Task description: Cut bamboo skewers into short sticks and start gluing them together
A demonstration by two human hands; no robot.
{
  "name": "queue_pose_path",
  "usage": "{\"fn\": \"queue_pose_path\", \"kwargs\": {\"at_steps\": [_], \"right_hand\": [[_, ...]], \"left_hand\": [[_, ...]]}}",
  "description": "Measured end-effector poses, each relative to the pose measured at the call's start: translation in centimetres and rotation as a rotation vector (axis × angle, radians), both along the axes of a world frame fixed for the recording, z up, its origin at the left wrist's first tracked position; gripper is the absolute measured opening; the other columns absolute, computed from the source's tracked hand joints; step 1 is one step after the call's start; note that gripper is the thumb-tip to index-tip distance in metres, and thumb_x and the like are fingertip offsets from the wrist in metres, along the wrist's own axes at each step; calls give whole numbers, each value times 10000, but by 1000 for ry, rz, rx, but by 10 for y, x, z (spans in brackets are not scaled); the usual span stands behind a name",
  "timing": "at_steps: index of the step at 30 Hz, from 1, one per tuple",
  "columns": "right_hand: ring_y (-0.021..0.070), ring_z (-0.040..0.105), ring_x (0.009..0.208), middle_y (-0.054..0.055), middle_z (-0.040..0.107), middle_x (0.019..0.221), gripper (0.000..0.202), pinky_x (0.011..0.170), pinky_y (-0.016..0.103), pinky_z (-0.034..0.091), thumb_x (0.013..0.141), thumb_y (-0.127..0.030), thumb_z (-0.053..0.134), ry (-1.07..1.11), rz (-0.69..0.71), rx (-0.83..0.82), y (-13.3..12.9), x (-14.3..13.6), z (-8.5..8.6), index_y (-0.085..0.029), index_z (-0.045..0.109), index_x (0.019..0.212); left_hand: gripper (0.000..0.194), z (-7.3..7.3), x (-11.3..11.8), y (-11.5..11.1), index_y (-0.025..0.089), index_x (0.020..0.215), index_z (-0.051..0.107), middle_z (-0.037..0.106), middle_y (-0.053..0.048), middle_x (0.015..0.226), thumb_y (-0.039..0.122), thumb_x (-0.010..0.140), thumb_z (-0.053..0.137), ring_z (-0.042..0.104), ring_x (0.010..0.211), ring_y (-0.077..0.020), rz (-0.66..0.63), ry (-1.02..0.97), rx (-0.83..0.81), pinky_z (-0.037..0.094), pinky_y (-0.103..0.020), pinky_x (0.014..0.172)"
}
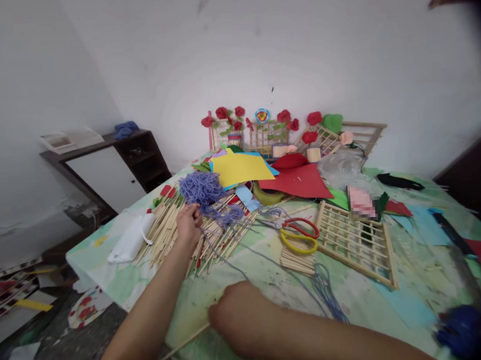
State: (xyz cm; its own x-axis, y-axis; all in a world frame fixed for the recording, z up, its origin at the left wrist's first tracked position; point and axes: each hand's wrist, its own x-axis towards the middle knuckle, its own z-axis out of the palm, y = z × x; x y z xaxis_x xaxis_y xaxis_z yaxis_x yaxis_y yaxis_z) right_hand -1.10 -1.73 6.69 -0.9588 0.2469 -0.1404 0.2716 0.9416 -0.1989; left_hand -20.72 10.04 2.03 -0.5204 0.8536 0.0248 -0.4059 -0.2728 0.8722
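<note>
My left hand (189,224) is closed with its fingers pinched at the edge of a tangled heap of purple yarn (202,189), above a spread of loose wooden sticks (166,229). A strand of yarn runs from beside it toward my right hand (240,315). That hand is a closed fist near the front of the table, gripping a thin wooden stick (183,344) that points down to the left. Its fingertips are mostly hidden. Scissors with red and yellow handles (299,237) lie over a bundle of short sticks (297,258), beside a looser hank of yarn (327,293).
A wooden lattice frame (354,244) lies right of the scissors. Yellow paper (242,166), red paper (301,181) and a tape roll (268,194) are behind. A white glue gun-like object (133,239) rests at left. Decorated lattices with red flowers (283,116) lean on the wall.
</note>
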Motion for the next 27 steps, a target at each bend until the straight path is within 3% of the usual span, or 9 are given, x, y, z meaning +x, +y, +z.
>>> {"fn": "queue_pose_path", "kwargs": {"at_steps": [6,9,12,13,16,17,21,25,27], "right_hand": [[236,609,686,122,670,746,258,585,325,382,868,-229,417,252,-622,142,96,96,50,-182,633,734],[325,569,892,206,640,874,317,755,436,385,897,-345,393,365,-817,196,127,89,51,-136,627,850],[342,473,1080,203,577,1104,435,910,481,318,827,-485,510,487,-792,157,124,46,44,-130,555,1074],[296,489,1063,158,581,1104,468,918,440,337,811,-520,518,531,-728,76,117,28,41,-158,528,1109],[197,526,935,70,588,948,402,894,379,382,803,-507,533,869,-476,-893,87,-12,32,-183,508,1040],[167,539,794,31,568,794,386,821,368,429,827,-540,467,864,-440,-1033,77,-17,30,-183,514,967],[63,267,423,-109,246,486,378,545,287,446,808,-555,480,782,-431,-1240,52,14,28,-185,482,730],[58,332,459,-81,343,516,350,503,236,396,761,-498,606,793,-623,-1229,52,105,40,-167,528,677],[68,385,489,-49,415,561,318,490,238,368,742,-451,654,846,-731,-1122,58,154,50,-166,545,650]], "left_hand": [[102,42,-1,-6,132,699,511,332,94,426,191,719,592,246,297,-13,-80,-11,40,151,-131,311],[106,68,14,-17,133,721,520,333,92,437,207,747,591,243,298,-8,-163,8,92,160,-127,318],[115,92,42,-32,127,741,530,347,89,449,213,757,605,248,304,1,-350,30,101,164,-117,329],[124,100,52,-37,127,749,531,354,88,454,219,758,613,258,309,0,-414,29,95,174,-117,332],[151,121,73,-42,135,756,518,351,93,463,229,747,635,257,313,-1,-490,-2,116,169,-118,330],[153,127,74,-40,137,752,512,341,96,462,228,748,635,246,312,0,-476,-10,129,161,-118,329],[90,143,43,-20,140,752,506,283,108,437,195,787,568,182,301,-5,-231,38,207,123,-134,328],[104,143,-23,-7,153,747,469,258,106,429,137,850,461,199,323,-30,284,250,165,160,-153,352],[164,141,-49,-11,164,753,416,240,109,434,106,898,367,192,337,-36,409,267,156,160,-145,372]]}}
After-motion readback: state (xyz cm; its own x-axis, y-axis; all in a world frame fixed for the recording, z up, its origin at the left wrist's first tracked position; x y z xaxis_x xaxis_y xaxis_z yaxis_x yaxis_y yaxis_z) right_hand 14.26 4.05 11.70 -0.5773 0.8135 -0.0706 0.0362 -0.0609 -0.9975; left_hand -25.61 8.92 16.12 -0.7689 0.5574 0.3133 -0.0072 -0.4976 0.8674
